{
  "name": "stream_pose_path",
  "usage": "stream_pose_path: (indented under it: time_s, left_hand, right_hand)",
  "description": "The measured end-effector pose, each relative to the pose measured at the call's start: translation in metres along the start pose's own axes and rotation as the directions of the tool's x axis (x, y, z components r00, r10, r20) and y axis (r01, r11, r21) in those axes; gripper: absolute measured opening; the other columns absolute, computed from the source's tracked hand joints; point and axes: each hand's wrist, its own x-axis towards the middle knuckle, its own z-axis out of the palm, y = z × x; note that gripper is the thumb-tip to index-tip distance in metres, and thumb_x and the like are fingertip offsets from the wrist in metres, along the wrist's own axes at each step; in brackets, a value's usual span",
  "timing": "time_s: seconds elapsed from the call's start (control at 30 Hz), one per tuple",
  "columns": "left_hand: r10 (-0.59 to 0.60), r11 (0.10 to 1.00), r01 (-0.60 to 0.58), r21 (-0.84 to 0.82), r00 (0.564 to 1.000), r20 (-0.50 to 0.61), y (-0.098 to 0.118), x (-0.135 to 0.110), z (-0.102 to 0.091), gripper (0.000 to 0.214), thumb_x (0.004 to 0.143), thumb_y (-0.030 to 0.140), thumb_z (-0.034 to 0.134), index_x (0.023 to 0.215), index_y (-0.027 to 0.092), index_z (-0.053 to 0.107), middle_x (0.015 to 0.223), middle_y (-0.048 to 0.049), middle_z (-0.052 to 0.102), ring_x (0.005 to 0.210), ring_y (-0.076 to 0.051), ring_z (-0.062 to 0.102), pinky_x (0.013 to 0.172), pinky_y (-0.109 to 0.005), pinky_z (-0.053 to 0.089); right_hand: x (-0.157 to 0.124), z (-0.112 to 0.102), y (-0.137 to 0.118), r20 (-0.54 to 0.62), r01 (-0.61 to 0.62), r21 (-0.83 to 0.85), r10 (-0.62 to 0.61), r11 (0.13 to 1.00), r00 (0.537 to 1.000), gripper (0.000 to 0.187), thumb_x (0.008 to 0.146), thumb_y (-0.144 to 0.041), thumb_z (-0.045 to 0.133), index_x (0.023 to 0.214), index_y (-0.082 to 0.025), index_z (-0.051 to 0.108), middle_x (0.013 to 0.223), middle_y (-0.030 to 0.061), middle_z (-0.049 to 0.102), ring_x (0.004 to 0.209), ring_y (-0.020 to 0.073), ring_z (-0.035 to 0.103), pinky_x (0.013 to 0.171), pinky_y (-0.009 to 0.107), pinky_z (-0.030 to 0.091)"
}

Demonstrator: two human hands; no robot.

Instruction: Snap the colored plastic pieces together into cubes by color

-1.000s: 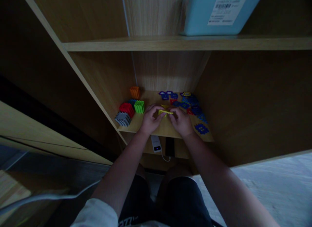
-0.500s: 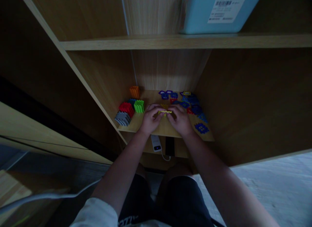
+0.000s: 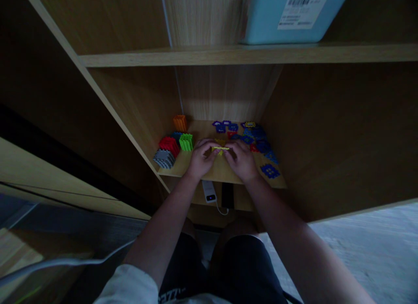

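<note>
Between my two hands, just over the middle shelf, are yellow interlocking plastic tiles (image 3: 221, 148), one of them seen nearly edge-on. My left hand (image 3: 202, 158) pinches the yellow piece at its left end with thumb and fingers. At its right end my right hand (image 3: 241, 159) closes on the same piece. More yellow shows behind and below it, partly covered by my fingers; whether the pieces are joined I cannot tell. Left of my left hand stand a green tile stack (image 3: 186, 142), a red stack (image 3: 169, 146), a grey stack (image 3: 164, 158) and an orange stack (image 3: 180, 123).
Loose blue tiles (image 3: 256, 133) lie scattered at the right of the shelf (image 3: 225, 173), with a few red ones. A dark blue tile (image 3: 269, 171) rests near the front edge. Below are a white power bank (image 3: 209, 192) and a black object (image 3: 227, 195). A blue bin (image 3: 294, 16) stands above.
Hardly anything differs. The yellow piece and both hands stay in nearly the same place, and the view has shifted very slightly.
</note>
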Motion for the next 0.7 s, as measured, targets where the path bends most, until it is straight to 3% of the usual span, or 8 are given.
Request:
stream_pose_path:
  time_s: [0.43,0.7]
  left_hand:
    - [-0.047,0.999,0.048,0.020,0.998,-0.041,0.0014,0.0001,-0.0024,0.013,0.101,0.017,0.072,0.102,0.027,0.081,0.117,-0.0074,0.072,0.116,-0.024,0.070,0.106,-0.045,0.058]
    - [-0.053,0.998,0.054,0.042,0.998,-0.032,-0.0013,-0.0005,-0.0018,0.013,0.101,0.017,0.072,0.103,0.027,0.079,0.119,-0.0071,0.070,0.119,-0.023,0.069,0.107,-0.044,0.059]
  right_hand:
    - [0.0027,-0.0060,-0.0046,0.060,-0.065,0.113,0.058,0.992,0.996,0.026,0.112,-0.041,0.056,0.123,-0.031,0.077,0.129,0.0091,0.078,0.124,0.0303,0.072,0.110,0.054,0.058]
    - [0.0043,-0.0063,-0.0044,0.071,-0.106,0.183,0.094,0.977,0.993,0.024,0.109,-0.044,0.061,0.117,-0.032,0.079,0.126,0.0081,0.079,0.119,0.0287,0.074,0.106,0.052,0.061]
